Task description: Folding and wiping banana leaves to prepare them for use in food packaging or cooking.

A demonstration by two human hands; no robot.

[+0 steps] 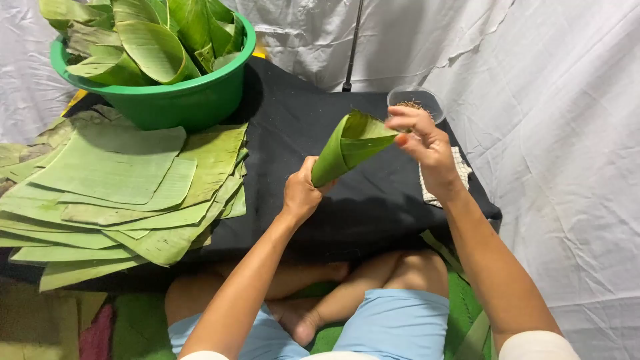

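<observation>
Leaf cone [348, 148] — tip in left grip [301, 193], rim pinched by right [427, 143].

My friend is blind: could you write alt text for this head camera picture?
A seated person's left hand and right hand hold a green leaf cone over a black table. Flat cut leaves are stacked at left, beside a green basin of rolled leaves.

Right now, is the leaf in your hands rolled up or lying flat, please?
Rolled: the banana leaf forms a cone, left hand gripping its narrow end, right hand at the open rim.
</observation>
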